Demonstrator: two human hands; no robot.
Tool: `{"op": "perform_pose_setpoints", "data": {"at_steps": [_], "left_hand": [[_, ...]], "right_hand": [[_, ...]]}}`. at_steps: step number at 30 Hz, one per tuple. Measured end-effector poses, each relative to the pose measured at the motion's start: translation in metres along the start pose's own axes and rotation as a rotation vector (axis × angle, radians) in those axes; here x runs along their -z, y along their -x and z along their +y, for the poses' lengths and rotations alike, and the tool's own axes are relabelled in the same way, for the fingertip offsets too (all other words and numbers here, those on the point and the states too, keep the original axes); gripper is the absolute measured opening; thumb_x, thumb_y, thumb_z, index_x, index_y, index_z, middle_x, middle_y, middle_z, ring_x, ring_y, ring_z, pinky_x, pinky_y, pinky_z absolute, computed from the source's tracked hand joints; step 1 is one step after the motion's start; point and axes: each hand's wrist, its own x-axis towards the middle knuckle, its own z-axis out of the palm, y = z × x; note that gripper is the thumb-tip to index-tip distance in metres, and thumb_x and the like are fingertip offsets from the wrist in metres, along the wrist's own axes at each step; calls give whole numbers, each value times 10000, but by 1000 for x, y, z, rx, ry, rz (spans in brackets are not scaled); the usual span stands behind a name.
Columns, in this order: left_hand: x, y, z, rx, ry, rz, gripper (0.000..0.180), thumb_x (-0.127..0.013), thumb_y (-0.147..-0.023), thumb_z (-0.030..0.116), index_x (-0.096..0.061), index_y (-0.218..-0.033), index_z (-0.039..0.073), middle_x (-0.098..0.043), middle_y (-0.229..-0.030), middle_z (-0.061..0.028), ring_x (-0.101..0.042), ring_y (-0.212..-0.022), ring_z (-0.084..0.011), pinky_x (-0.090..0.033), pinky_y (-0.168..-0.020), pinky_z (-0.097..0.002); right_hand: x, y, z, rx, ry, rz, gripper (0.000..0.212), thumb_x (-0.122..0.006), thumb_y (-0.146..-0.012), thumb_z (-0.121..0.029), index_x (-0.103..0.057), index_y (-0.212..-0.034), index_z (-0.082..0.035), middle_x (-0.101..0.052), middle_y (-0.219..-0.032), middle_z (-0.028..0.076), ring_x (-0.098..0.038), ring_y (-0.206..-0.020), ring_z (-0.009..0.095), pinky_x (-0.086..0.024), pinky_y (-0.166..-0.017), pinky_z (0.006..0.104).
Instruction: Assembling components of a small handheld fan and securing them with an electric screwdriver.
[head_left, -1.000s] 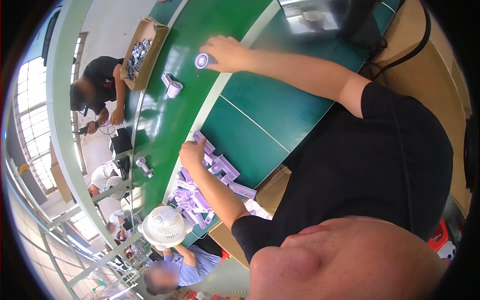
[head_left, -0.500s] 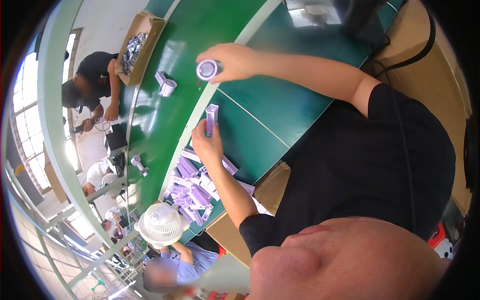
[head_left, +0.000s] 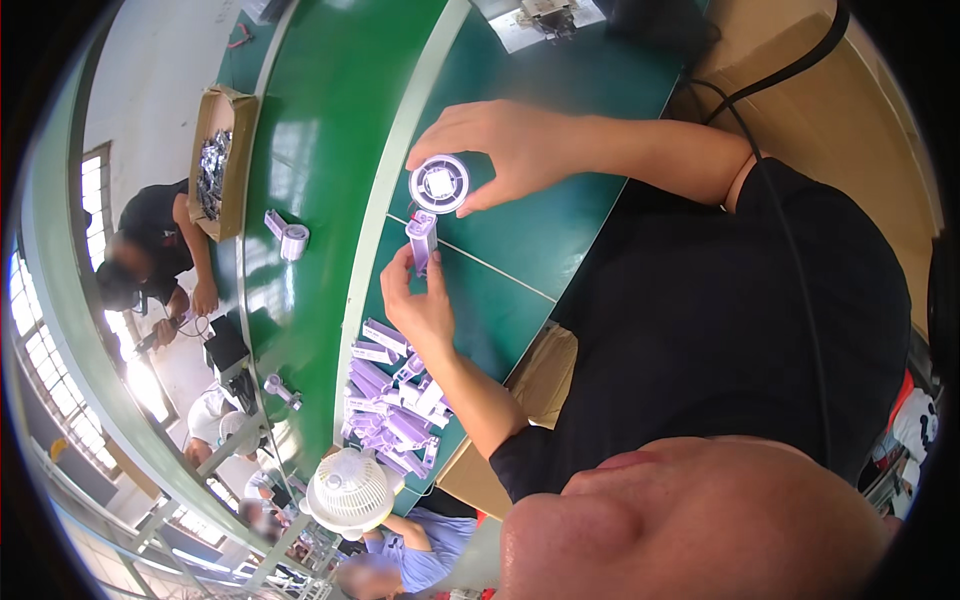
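Note:
My right hand (head_left: 505, 150) curls its fingers and thumb around a round lilac housing (head_left: 439, 184) with a ring-shaped, spoked face and a white square centre. Below it in the picture, my left hand (head_left: 418, 305) grips a lilac handle piece (head_left: 422, 240) between thumb and fingers. The handle's end meets the housing's rim; whether the two are joined or only touching, I cannot tell. Beside my left forearm lies a heap of similar lilac handle pieces (head_left: 395, 415) on the dark green table (head_left: 510, 245).
Across a pale rail runs a green conveyor (head_left: 330, 130) carrying a lilac housing with handle (head_left: 290, 238) and another (head_left: 282, 390). A white fan (head_left: 350, 490) stands past the heap. A carton of small metal parts (head_left: 222, 165) sits near a co-worker (head_left: 160, 240). Black cables hang by my right arm.
My two hands have come together, bringing the housing against the handle's end. The housing has turned so its spoked face shows. The whole view has shifted somewhat.

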Motion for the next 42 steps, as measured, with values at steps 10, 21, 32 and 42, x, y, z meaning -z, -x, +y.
{"op": "perform_pose_setpoints", "data": {"at_steps": [10, 21, 32, 42], "left_hand": [[-2, 0, 15, 5, 28, -55, 308, -805, -910, 173, -727, -1178, 44, -713, -1064, -88, -684, -995, -228, -542, -918, -392], [0, -2, 50, -161, 112, -80, 367, -821, -854, 48, -715, -1206, 51, -679, -1078, -132, -670, -989, -268, -546, -824, -374], [-35, -15, 65, -147, 485, -64, 409, -834, -861, 4, -681, -1241, 18, -719, -1152, -119, -707, -1050, -212, -568, -908, -333], [-43, -26, 89, -245, 422, -122, 461, -804, -888, -33, -633, -1316, -48, -677, -1195, -162, -695, -1083, -233, -612, -908, -367]], "right_hand": [[14, 10, 3, -19, 0, -111, 575, -852, -775, -206, -662, -1308, -106, -691, -1324, 53, -623, -1242, 263, -523, -1029, 399], [22, 36, 29, -237, -191, -260, 574, -783, -792, -113, -627, -1344, -87, -681, -1329, 49, -627, -1249, 185, -510, -1019, 345], [23, 62, 57, -221, -354, -271, 601, -745, -759, 5, -580, -1334, -55, -652, -1343, 67, -588, -1318, 210, -439, -1129, 352], [35, 66, 64, -242, -270, -259, 605, -758, -736, 2, -586, -1309, -86, -666, -1367, 78, -591, -1339, 241, -458, -1115, 373]]}}
